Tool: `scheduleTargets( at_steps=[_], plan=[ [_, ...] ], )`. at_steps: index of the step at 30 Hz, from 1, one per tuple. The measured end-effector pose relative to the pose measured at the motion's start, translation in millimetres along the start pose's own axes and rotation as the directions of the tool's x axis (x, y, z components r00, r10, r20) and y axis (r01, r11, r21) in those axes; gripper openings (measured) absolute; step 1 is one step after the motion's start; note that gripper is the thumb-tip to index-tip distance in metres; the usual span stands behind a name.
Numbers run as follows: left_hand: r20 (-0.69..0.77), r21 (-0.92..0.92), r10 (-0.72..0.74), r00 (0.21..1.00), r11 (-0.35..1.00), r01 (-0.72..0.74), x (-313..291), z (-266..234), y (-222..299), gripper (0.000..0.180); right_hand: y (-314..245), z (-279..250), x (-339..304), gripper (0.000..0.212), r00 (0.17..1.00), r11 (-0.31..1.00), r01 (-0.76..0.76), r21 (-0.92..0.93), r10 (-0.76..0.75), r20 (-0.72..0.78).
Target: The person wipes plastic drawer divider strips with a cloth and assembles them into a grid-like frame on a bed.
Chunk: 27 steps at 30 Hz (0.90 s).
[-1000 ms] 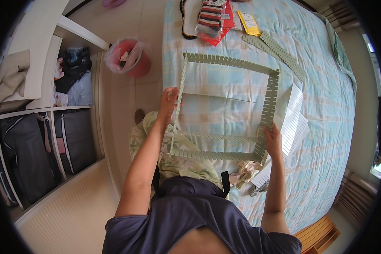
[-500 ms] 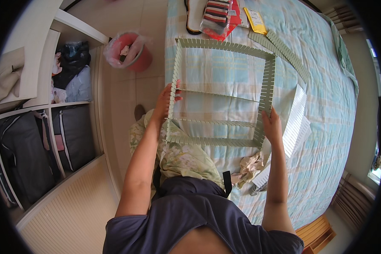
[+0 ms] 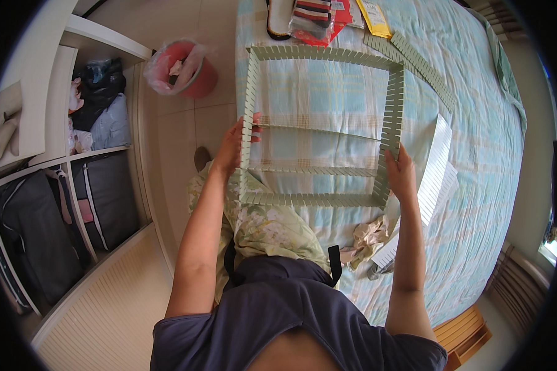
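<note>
A rectangular frame of slotted pale green drawer divider strips (image 3: 328, 55) is held up over the bed, with two thinner cross strips (image 3: 319, 130) running between its sides. My left hand (image 3: 232, 147) is closed on the frame's left side, some fingertips showing inside it. On the right side, my right hand (image 3: 402, 177) grips the lower part of the strip, thumb inward. The frame's near edge hangs just beyond my patterned trousers. Loose green slotted strips (image 3: 424, 71) lie on the bed beyond the frame's far right corner.
White slotted strips (image 3: 435, 167) lie right of my right hand, crumpled beige cloth (image 3: 369, 239) nearer me. Packaged striped socks (image 3: 314, 15) and a yellow packet (image 3: 373, 17) sit at the bed's far end. Left are a red lined bin (image 3: 201, 80) and open shelving (image 3: 68, 157) with dark storage bags.
The frame, still in both hands, sits slightly higher and a little further left in view. The whole scene has shifted slightly too. Both grips look the same.
</note>
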<state>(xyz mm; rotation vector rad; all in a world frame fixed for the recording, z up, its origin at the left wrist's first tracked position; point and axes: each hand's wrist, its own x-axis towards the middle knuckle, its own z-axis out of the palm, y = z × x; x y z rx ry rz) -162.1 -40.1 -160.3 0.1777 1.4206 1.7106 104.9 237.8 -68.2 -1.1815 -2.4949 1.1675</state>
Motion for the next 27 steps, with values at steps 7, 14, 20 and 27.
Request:
scheduleTargets(
  at_steps=[7, 14, 20, 27],
  plan=[
    [0.012, 0.018, 0.001, 1.000, 1.000, -0.002, 2, -2, -1, 0.046, -7, -3, 2, 0.027, 0.999, 1.000, 0.022, -0.022, -0.022, -0.027],
    [0.020, 0.051, -0.009, 1.000, 0.999, 0.008, 0, -1, 4, 0.044, -14, -3, 4, 0.027, 0.999, 0.999, -0.031, -0.022, 0.031, -0.008],
    [0.001, 0.004, -0.010, 1.000, 1.000, 0.010, 2, 0, 2, 0.044, -11, -2, 4, 0.027, 0.998, 0.998, -0.058, -0.013, 0.058, 0.000],
    [-0.016, 0.028, -0.012, 1.000, 1.000, 0.012, 3, 3, -1, 0.044, -7, -1, 1, 0.027, 0.998, 0.998, -0.062, -0.009, 0.062, -0.007]
  ],
)
